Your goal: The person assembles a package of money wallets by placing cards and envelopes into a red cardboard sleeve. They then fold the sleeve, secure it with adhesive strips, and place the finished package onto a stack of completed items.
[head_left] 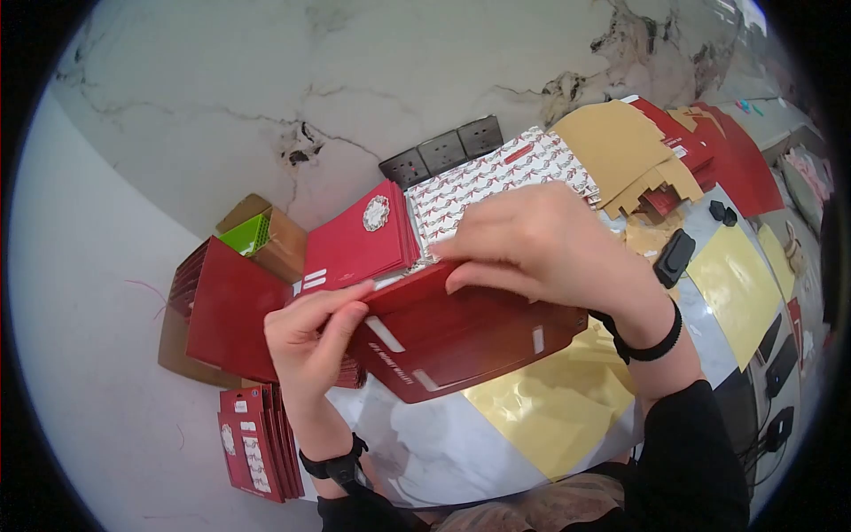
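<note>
A red cardboard packet (470,341) with white label strips and cut-out slots is held up, tilted, in front of me. My left hand (310,337) pinches its upper left corner between thumb and fingers. My right hand (541,244) is closed at its upper edge, thumb in front and fingers behind; the fingertips are partly hidden. Just behind lies a stack of red cards (359,235) with a white rosette on top. Beside that stack is a pile of white patterned sheets (496,191), partly covered by my right hand.
Yellow sheets (554,399) lie on the white table (399,443). At left stand a box with red folders (235,306) and stacked finished-looking red packets (253,443). Brown card pieces (612,146), a black device (675,257) and more red card (736,155) are at right; sockets (441,152) line the wall.
</note>
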Demonstrator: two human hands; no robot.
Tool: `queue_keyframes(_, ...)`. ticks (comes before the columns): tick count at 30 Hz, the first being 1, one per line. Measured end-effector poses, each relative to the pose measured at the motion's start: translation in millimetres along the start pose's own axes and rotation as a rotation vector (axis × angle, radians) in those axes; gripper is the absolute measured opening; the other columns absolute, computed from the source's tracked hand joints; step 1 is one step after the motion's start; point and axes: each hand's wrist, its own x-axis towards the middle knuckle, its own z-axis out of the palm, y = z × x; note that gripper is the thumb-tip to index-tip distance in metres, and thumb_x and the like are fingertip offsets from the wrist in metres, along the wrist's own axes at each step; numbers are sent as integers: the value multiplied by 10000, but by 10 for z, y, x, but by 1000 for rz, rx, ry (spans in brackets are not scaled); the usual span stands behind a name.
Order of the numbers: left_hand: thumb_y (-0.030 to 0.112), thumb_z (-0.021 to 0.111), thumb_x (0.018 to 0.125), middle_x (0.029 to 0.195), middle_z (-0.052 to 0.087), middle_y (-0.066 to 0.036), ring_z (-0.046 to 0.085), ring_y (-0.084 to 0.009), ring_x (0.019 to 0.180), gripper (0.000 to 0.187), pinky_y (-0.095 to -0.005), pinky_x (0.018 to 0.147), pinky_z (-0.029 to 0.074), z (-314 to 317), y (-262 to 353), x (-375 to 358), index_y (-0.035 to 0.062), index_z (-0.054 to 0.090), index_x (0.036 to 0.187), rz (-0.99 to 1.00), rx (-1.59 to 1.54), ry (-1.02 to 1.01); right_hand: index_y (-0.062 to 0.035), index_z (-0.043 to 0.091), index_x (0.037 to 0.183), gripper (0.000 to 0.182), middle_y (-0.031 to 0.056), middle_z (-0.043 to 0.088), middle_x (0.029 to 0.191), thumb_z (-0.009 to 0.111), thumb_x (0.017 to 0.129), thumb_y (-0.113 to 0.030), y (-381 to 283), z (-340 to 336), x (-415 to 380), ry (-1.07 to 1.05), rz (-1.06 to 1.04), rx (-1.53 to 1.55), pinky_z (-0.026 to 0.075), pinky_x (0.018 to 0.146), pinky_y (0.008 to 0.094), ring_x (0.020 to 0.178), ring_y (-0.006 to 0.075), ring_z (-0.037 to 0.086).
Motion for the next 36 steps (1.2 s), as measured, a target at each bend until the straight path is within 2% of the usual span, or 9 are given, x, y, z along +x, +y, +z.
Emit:
queue_keyframes(6,11,687,887,861,733,-63,607,-68,759,149,-197,697,461,-108,-66,-27,-40,748,1013,-106,-143,121,-84,745,853,151,73,664,758,703,860,-229,123,-181,-8,-55,144,114,508,643,356,702,271,653)
queue_keyframes(14,38,665,906,761,647,22,469,-15,636,146,-172,575,315,-242,-226,-43,-42,749,994,-157,-225,184,-52,745,828,148,86,667,759,713,860,-194,189,-204,19,1,183,229,508,641,348,681,276,641)
queue_keyframes(19,33,650,908,816,683,-15,540,-43,712,157,-182,648,382,-249,-337,3,-57,742,997,-255,-319,246,-46,730,888,157,109,669,814,714,870,-201,283,-95,36,154,200,137,512,663,339,730,268,645)
queue_keyframes(21,61,639,936,901,723,-75,643,-96,819,174,-223,753,493,-230,-485,20,-70,728,1008,-319,-467,346,-44,699,1006,248,123,658,961,736,828,-213,87,-153,71,195,271,39,514,770,378,878,291,643)
queue_keyframes(23,84,627,955,932,729,-108,675,-127,833,200,-243,744,533,-222,-602,61,-81,708,1036,-377,-687,472,-73,662,1168,360,112,619,1172,721,819,-141,-97,-248,141,88,12,-238,455,1008,440,1057,282,606)
queue_keyframes(25,114,604,975,976,723,-138,695,-160,829,233,-271,727,561,-226,-806,67,-85,683,1067,-412,-771,576,-96,623,1238,443,104,604,1206,700,807,-162,-247,-142,136,-132,-168,49,373,1117,515,1160,292,574)
queue_keyframes(28,131,604,975,973,721,-136,696,-169,823,238,-280,724,563,-209,-836,84,-78,681,1061,-443,-838,585,-33,592,1160,398,119,600,1143,643,788,-165,-572,253,90,-140,-321,-96,366,1134,474,1165,297,557)
queue_keyframes(31,155,607,973,979,717,-136,696,-177,828,252,-295,728,565,-218,-835,69,-72,676,1061,-493,-883,568,-84,581,1249,417,93,602,1183,632,836,-115,-571,515,58,-122,-349,-112,407,1107,464,1197,252,562)
queue_keyframes(36,162,590,976,997,707,-135,696,-191,869,249,-311,742,570,-344,-897,38,-61,664,1058,-537,-939,591,-97,634,1106,293,24,626,1036,655,815,-118,-566,533,47,-49,-482,-125,490,1004,380,1014,175,628)
